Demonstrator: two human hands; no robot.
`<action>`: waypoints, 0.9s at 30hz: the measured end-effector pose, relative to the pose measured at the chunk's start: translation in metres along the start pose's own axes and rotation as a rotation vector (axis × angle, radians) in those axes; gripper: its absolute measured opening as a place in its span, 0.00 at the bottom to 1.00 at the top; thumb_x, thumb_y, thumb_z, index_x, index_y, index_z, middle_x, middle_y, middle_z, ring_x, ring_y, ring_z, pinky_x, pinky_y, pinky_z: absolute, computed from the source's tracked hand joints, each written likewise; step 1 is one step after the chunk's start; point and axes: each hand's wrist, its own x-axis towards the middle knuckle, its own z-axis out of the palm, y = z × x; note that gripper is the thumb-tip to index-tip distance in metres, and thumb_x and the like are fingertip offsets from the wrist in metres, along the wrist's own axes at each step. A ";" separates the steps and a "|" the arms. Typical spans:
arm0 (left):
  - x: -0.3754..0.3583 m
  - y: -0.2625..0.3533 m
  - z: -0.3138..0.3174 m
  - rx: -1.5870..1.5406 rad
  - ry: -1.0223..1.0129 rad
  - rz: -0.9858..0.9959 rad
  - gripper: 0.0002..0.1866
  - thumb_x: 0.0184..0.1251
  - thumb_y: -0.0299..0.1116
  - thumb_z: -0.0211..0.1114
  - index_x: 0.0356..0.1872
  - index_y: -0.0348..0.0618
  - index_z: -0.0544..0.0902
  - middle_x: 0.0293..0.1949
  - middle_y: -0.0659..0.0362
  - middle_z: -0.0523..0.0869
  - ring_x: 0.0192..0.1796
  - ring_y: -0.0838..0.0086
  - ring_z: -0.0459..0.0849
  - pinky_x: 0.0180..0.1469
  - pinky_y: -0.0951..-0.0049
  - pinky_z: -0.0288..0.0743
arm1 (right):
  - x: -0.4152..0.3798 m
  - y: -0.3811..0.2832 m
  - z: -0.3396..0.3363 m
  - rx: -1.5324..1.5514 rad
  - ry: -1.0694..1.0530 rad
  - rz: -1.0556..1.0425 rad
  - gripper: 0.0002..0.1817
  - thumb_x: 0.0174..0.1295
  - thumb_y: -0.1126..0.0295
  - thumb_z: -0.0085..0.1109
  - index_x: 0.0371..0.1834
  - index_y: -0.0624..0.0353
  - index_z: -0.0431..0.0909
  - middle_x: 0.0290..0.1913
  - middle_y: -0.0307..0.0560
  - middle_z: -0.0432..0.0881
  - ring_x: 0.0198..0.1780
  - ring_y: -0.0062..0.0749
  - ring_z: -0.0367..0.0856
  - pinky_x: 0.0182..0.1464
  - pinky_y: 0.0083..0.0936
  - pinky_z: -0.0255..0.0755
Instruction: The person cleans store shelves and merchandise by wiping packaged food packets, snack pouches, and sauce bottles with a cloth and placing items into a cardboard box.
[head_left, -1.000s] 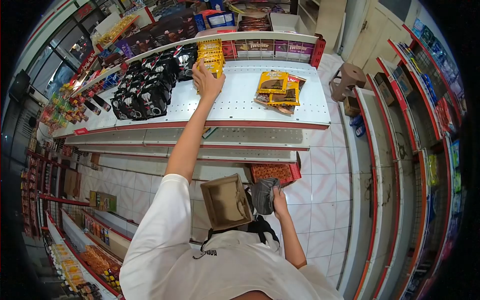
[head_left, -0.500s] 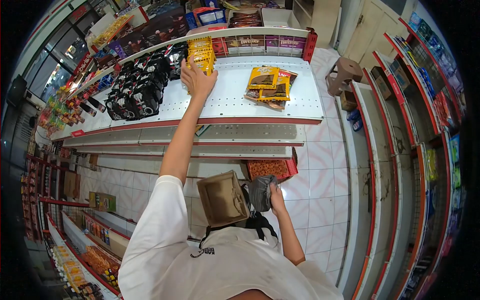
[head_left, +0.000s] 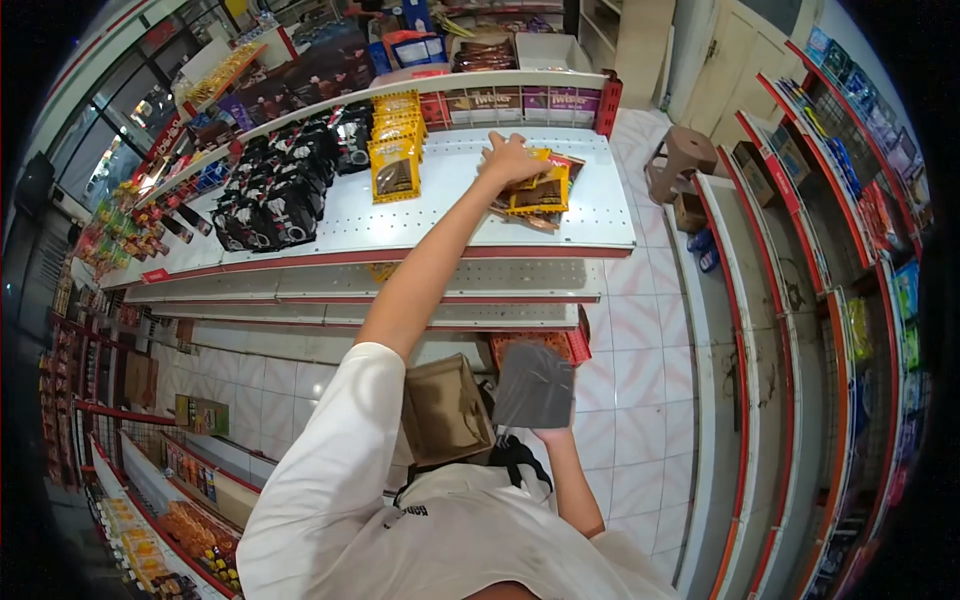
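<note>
My left hand [head_left: 508,160] reaches over the upper white shelf, at the left edge of a small pile of yellow-and-brown sachets [head_left: 540,195]. Its fingers look spread, and part of the pile is hidden under it. To its left stands a row of yellow sachets [head_left: 396,165], the front one leaning toward me. Black packets [head_left: 275,195] fill the shelf further left. Low in front of my body, my right hand [head_left: 556,435] holds a dark grey folded cloth [head_left: 535,385], which covers most of its fingers. Beside the cloth is an open cardboard box [head_left: 447,410].
The perforated white shelf [head_left: 450,225] has a red front edge, with lower shelves beneath it. A red carton [head_left: 580,340] is on the floor under them. A brown stool [head_left: 680,160] stands at the back right. Racks of goods [head_left: 820,250] line the right side.
My left hand has left the yellow row and moved right to the sachet pile. The front sachet of the row now shows fully. The grey cloth has turned its flat side up.
</note>
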 end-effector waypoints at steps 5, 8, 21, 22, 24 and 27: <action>-0.010 -0.025 -0.020 -0.315 0.130 0.098 0.44 0.38 0.56 0.73 0.60 0.47 0.73 0.63 0.44 0.60 0.63 0.44 0.65 0.65 0.56 0.63 | 0.001 0.006 0.024 0.127 0.054 -0.016 0.34 0.67 0.43 0.35 0.69 0.52 0.62 0.69 0.49 0.65 0.68 0.48 0.64 0.70 0.48 0.55; -0.059 -0.044 -0.039 -0.281 0.370 0.311 0.39 0.40 0.52 0.73 0.57 0.47 0.74 0.61 0.45 0.63 0.61 0.46 0.67 0.64 0.55 0.63 | 0.001 0.013 0.074 0.056 -0.039 -0.073 0.34 0.66 0.42 0.37 0.69 0.51 0.63 0.69 0.49 0.65 0.68 0.48 0.64 0.71 0.49 0.54; -0.384 -0.172 0.048 -0.644 0.281 0.167 0.29 0.74 0.36 0.45 0.73 0.42 0.53 0.72 0.47 0.52 0.74 0.53 0.49 0.73 0.61 0.43 | 0.053 0.169 0.113 -0.686 0.148 -0.082 0.32 0.72 0.44 0.35 0.67 0.57 0.63 0.63 0.44 0.70 0.63 0.34 0.69 0.66 0.30 0.60; -0.385 -0.182 0.043 -0.650 0.286 0.164 0.29 0.74 0.36 0.45 0.73 0.42 0.53 0.72 0.47 0.52 0.74 0.53 0.49 0.73 0.61 0.43 | 0.051 0.185 0.113 -0.749 0.104 -0.012 0.37 0.72 0.42 0.32 0.72 0.61 0.56 0.70 0.47 0.61 0.70 0.33 0.58 0.71 0.27 0.48; -0.392 -0.209 0.029 -0.754 0.331 0.004 0.31 0.76 0.46 0.39 0.74 0.42 0.48 0.75 0.51 0.47 0.76 0.58 0.46 0.74 0.65 0.38 | 0.044 0.213 0.118 -0.989 0.167 0.053 0.35 0.72 0.45 0.34 0.70 0.63 0.58 0.69 0.47 0.62 0.68 0.33 0.60 0.69 0.28 0.52; -0.392 -0.270 0.045 -1.109 0.310 -0.021 0.33 0.75 0.45 0.44 0.74 0.41 0.48 0.73 0.53 0.54 0.74 0.65 0.52 0.73 0.68 0.44 | 0.037 0.246 0.114 -1.362 0.013 0.022 0.36 0.73 0.44 0.30 0.68 0.69 0.58 0.67 0.50 0.64 0.67 0.34 0.61 0.69 0.28 0.52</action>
